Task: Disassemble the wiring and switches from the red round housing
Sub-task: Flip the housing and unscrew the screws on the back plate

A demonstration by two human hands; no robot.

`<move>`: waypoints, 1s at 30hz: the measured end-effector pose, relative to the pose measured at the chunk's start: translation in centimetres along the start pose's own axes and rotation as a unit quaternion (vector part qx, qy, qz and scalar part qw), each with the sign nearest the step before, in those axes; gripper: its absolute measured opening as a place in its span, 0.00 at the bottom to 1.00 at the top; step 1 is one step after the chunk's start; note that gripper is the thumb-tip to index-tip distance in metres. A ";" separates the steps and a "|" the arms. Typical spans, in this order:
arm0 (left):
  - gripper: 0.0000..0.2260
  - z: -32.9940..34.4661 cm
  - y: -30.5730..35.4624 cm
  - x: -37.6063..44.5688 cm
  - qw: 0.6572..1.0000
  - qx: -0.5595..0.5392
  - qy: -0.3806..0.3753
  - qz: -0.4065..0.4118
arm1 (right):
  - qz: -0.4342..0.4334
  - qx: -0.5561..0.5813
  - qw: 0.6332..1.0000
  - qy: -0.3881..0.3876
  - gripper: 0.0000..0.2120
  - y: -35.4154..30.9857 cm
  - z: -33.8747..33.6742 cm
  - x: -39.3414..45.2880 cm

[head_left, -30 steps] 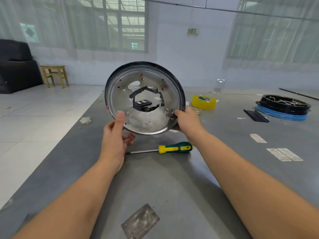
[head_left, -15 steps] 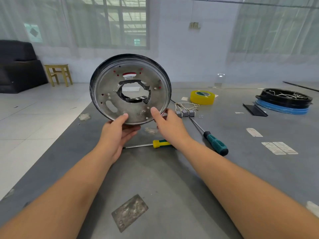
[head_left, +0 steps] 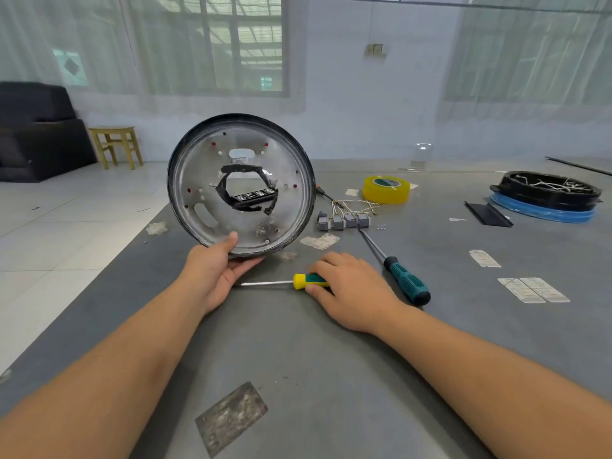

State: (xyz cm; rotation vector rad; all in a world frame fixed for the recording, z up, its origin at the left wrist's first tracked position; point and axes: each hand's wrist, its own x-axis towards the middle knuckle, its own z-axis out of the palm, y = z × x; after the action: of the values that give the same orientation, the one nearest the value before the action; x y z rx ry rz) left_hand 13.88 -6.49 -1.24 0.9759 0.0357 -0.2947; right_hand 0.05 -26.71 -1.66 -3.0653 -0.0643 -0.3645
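Note:
The round housing (head_left: 291,180) stands upright on edge, its bare metal inner face toward me, with black tape and a small black part around its centre hole. My left hand (head_left: 215,266) grips its bottom rim, thumb on the inner face. My right hand (head_left: 351,286) lies on the table over the handle of the yellow-and-green screwdriver (head_left: 299,281), fingers curling round it. A bundle of grey switches with thin wires (head_left: 342,218) lies loose on the table to the right of the housing.
A teal-handled screwdriver (head_left: 405,281) lies right of my right hand. A yellow tape roll (head_left: 385,189) sits behind the switches. At far right stand a black ring on a blue disc (head_left: 546,198) and a black strip (head_left: 488,214). Paper scraps dot the grey table (head_left: 298,359).
My right hand let go of the housing rim and came down onto the yellow-and-green screwdriver. The left hand alone now holds the housing, which has turned a little.

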 end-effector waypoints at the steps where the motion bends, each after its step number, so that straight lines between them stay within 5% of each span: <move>1: 0.10 0.0 0.0 0.2 1.000 0.003 0.006 0.002 | -0.007 0.002 1.000 0.002 0.18 0.1 -0.1 -0.1; 13: 0.22 0.4 -0.7 1.8 1.000 -0.002 0.010 -0.019 | 0.114 0.075 0.989 0.059 0.15 0.5 0.1 -0.2; 30: 0.23 0.5 -1.0 1.9 0.999 0.034 0.010 -0.013 | 0.105 0.097 0.988 0.052 0.16 0.1 -0.3 -0.3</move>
State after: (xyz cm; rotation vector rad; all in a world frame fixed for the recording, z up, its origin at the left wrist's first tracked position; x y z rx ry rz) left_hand 15.41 -7.89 -2.12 1.0464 0.0577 -0.3122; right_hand -0.33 -26.86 -1.42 -2.8210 0.2143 -0.4744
